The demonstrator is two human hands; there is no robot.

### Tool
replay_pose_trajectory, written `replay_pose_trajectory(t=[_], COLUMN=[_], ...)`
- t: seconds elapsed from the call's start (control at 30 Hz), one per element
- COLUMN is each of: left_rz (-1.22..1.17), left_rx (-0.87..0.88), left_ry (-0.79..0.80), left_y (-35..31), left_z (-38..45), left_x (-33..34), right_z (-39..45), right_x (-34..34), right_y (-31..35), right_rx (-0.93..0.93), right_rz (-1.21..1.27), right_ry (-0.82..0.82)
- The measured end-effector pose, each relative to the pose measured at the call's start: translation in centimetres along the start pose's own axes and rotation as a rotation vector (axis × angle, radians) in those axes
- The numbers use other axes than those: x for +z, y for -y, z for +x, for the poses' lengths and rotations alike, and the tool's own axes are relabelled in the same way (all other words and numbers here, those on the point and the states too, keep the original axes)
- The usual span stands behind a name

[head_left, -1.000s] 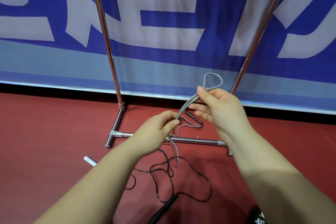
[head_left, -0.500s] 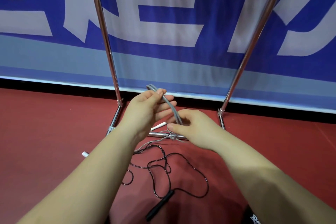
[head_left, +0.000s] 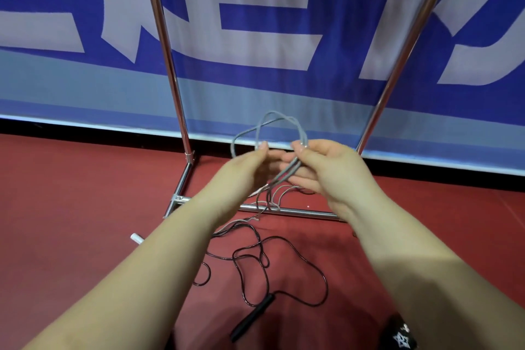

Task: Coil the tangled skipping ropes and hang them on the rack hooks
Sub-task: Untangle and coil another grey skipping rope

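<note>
Compared with half a second ago, both my hands have risen toward the frame's centre and the grey rope [head_left: 272, 133] now forms wider loops above them. My left hand [head_left: 244, 167] pinches one side of the loops between thumb and fingertips; my right hand [head_left: 324, 170] grips the gathered strands, fingers curled round them. Grey strands trail down from my hands over the rack [head_left: 289, 211] base bar. The black rope [head_left: 284, 261] lies tangled on the red floor [head_left: 71, 207] at lower centre, its black handle [head_left: 252, 318] below. A white handle [head_left: 137, 237] shows beside my left forearm.
</note>
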State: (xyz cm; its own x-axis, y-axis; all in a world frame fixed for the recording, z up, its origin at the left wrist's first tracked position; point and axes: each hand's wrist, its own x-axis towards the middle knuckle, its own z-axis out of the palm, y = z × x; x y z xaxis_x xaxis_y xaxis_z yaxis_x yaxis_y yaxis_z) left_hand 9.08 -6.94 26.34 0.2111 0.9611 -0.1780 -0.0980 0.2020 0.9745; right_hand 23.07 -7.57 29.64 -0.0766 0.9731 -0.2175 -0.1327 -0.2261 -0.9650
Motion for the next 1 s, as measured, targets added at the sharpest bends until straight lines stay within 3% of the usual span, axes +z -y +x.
replay_pose_trajectory(t=[0.07,0.27,0.37,0.47,0.6,0.67,0.8,1.0], left_rz=[0.194,0.697,0.673,0.328,-0.028,-0.127,-0.202,-0.429], left_rx=[0.025,0.11,0.12,0.064,0.011,0.015,0.04,0.033], left_ry=[0.087,0.057,0.042,-0.013,-0.101,-0.152,-0.25,-0.297], left_y=[0.6,1.0,0.9,0.3,-0.7,-1.0,-1.3,-1.7], left_z=[-0.4,-1.3,-1.4,-1.4,-1.4,-1.4,-1.4,-1.4], left_x=[0.0,-0.8,-0.9,-0.9,-1.3,-1.6,-2.4,-2.8], right_z=[0.3,1.2,1.6,2.0,0.9,0.3,0.3,0.2], right_x=[-0.2,-0.9,-1.1,-0.9,-0.1,0.4,1.3,2.6], right_y=[0.3,1.2,1.1,0.4,-1.1,-2.1,-3.5,-4.6], right_rx=[0.045,0.073,0.068,0.095,0.052,0.025,-0.021,-0.07], right_rz=[0.23,0.623,0.632,0.297,-0.688,-0.977,-0.947,-0.799], right_ry=[-0.049,-0.124,-0.122,-0.065,0.187,0.322,0.362,0.237])
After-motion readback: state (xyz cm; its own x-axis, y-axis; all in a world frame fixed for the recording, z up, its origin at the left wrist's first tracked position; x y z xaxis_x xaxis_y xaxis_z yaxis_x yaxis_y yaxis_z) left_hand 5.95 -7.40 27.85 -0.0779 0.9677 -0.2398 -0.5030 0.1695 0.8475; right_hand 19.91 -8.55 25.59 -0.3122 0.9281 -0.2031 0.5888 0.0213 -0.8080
